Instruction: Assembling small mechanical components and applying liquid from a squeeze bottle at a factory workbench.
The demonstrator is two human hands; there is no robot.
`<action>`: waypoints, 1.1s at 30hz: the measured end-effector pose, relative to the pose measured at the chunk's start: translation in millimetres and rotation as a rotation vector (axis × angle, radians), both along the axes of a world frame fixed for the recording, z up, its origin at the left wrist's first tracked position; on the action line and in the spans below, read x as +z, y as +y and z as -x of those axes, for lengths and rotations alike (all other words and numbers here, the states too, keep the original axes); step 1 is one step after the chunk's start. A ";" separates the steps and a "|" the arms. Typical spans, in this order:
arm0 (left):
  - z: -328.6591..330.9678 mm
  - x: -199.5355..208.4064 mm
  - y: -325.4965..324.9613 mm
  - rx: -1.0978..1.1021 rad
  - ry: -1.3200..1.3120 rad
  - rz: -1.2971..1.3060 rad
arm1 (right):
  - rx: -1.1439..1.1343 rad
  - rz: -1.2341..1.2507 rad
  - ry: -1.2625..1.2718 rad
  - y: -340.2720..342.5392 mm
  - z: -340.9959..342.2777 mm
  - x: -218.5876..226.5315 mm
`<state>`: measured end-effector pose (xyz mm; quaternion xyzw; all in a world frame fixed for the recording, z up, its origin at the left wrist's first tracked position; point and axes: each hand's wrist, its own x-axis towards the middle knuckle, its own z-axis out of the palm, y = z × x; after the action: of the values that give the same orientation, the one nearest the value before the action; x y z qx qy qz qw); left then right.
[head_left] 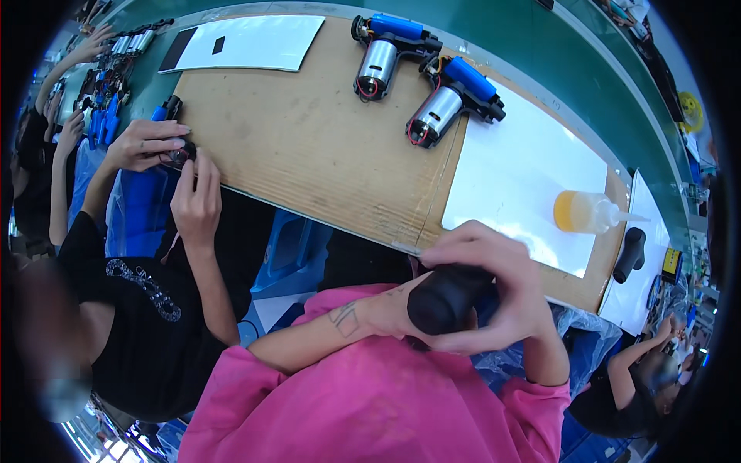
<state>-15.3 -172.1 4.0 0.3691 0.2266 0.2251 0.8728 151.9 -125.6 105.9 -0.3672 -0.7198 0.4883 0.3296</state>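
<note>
Close in front of my body is a black tool casing (441, 299), its rounded end facing up toward me. My right hand (505, 270) curls around it from the right, fingers over the far side and thumb near the lower edge. My left hand (392, 312) meets the casing from the left, gripping it, with most of its fingers hidden behind it. On the board beyond lie two opened tool bodies, a left one (378, 65) and a right one (440, 112), each with a blue battery, silver motor and red wires.
A squeeze bottle with amber liquid (575, 212) lies on a white sheet (509, 185) at right. Past it rests another black casing (631, 255). At left, a co-worker's hands (174, 158) work on a small wired part. A second white sheet (255, 42) is at the far left.
</note>
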 end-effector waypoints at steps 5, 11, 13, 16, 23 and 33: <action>-22.0 14.4 -0.6 0.104 0.124 -0.230 | -0.168 0.177 0.183 0.5 -9.0 -25.8; -36.6 -0.8 -7.9 0.157 0.070 -0.088 | -0.267 0.126 0.248 -9.8 -11.4 -30.8; -36.1 -7.9 -12.9 0.277 0.144 -0.278 | -0.270 0.124 0.237 -9.5 -9.7 -32.9; -33.1 18.6 3.3 0.099 0.141 0.107 | -0.370 0.176 0.256 -4.7 -12.6 -40.4; -31.1 34.7 7.2 0.166 0.106 0.078 | -0.341 0.271 0.279 -3.4 -23.1 -58.7; -31.2 31.1 5.7 0.048 0.048 0.255 | -0.360 0.247 0.471 -1.1 -18.9 -72.7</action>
<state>15.9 -166.4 35.1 0.2550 0.2828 0.2065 0.9013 170.8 -126.7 33.2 -0.4029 -0.4825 0.5775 0.5209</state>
